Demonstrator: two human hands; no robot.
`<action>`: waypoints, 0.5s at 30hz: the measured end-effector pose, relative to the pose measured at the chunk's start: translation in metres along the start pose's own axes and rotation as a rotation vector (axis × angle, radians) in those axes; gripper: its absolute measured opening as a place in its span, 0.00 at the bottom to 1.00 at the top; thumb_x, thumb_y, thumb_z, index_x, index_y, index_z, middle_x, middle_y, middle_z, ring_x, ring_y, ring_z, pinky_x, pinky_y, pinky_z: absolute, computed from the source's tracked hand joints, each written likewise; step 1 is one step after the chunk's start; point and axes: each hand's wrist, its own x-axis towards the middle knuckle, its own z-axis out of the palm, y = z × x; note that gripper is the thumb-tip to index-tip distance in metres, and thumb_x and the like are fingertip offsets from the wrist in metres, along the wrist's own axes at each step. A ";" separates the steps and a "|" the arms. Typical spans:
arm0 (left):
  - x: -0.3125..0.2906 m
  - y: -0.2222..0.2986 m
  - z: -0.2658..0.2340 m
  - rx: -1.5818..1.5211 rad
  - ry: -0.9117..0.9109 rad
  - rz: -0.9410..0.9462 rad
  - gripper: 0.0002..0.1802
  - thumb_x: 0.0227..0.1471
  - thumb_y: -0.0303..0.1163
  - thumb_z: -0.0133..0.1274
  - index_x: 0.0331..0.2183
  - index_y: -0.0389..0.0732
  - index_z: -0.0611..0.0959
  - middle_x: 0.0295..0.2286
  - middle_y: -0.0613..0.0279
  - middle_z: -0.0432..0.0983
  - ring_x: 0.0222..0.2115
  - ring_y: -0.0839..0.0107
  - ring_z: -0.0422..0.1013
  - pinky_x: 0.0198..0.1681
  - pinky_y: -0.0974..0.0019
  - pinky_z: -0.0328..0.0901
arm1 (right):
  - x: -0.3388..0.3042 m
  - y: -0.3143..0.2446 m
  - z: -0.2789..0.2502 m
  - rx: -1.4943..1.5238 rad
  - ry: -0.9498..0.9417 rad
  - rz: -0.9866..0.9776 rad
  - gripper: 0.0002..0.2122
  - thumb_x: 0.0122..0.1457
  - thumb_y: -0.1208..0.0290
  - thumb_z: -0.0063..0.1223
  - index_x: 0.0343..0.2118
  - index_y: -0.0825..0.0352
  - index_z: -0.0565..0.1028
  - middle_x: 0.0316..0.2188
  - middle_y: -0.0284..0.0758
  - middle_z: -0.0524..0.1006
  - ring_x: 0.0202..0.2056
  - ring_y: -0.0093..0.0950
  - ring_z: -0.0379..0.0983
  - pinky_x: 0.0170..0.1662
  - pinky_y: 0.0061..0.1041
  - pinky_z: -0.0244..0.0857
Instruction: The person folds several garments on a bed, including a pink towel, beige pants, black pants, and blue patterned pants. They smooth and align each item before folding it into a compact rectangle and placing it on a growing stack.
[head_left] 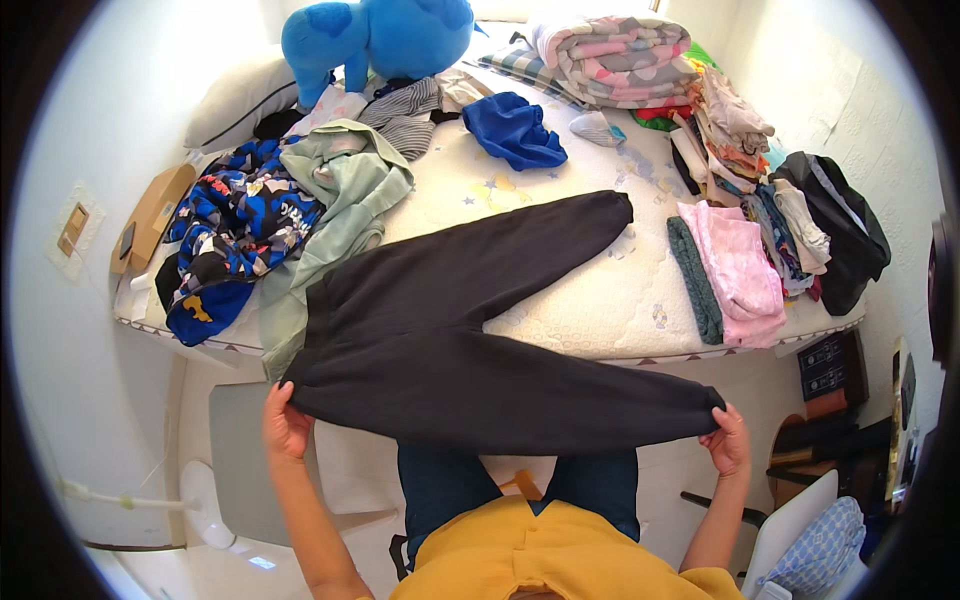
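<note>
Yellow shirt (520,550) closest, the left hand (287,425) pinches the black trousers (420,370) at the waistband (318,320), the right hand (732,440) at 1 cuff (713,398) — even, gentle tension should flatten them.

The black trousers (400,360) in front of you are matt, soft-looking cloth, lightly creased. Your mattress (590,320) has a quilted fabric cover, puckered rather than smooth. At its far edge you have a fuzzy blue plush toy (420,40); to your left, a matt brown cardboard box (160,205) and a smooth, white, plastic-looking round base (208,505).
</note>
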 end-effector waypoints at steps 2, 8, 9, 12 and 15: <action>0.011 0.008 0.004 -0.077 0.064 -0.047 0.17 0.55 0.31 0.54 0.47 0.38 0.77 0.43 0.57 0.79 0.43 0.64 0.76 0.47 0.59 0.72 | 0.008 -0.021 0.009 0.077 -0.006 -0.069 0.08 0.59 0.69 0.54 0.40 0.63 0.76 0.29 0.28 0.79 0.23 0.18 0.73 0.19 0.19 0.64; 0.098 0.044 0.023 -0.261 0.113 -0.015 0.11 0.57 0.32 0.54 0.40 0.37 0.78 0.36 0.58 0.80 0.38 0.64 0.76 0.44 0.62 0.73 | 0.105 -0.109 0.068 0.199 -0.090 -0.112 0.06 0.61 0.67 0.54 0.37 0.61 0.74 0.31 0.28 0.78 0.25 0.18 0.74 0.20 0.17 0.65; 0.117 0.052 0.033 -0.320 0.129 0.012 0.09 0.58 0.31 0.54 0.39 0.36 0.77 0.35 0.58 0.80 0.36 0.64 0.76 0.44 0.63 0.74 | 0.134 -0.128 0.084 0.201 -0.139 -0.068 0.06 0.61 0.68 0.54 0.38 0.62 0.73 0.32 0.29 0.78 0.25 0.19 0.74 0.21 0.17 0.66; 0.179 0.055 0.068 -0.365 0.068 0.012 0.12 0.57 0.29 0.54 0.41 0.31 0.75 0.40 0.47 0.76 0.38 0.57 0.76 0.41 0.63 0.76 | 0.223 -0.171 0.139 0.339 -0.207 -0.026 0.09 0.60 0.70 0.56 0.39 0.67 0.71 0.35 0.37 0.77 0.33 0.27 0.77 0.27 0.21 0.73; 0.201 0.040 0.106 0.219 0.116 0.050 0.23 0.58 0.31 0.54 0.52 0.37 0.67 0.41 0.44 0.74 0.35 0.53 0.77 0.35 0.67 0.75 | 0.295 -0.170 0.174 0.299 -0.152 -0.001 0.14 0.61 0.71 0.53 0.47 0.70 0.65 0.42 0.48 0.74 0.39 0.40 0.78 0.33 0.28 0.77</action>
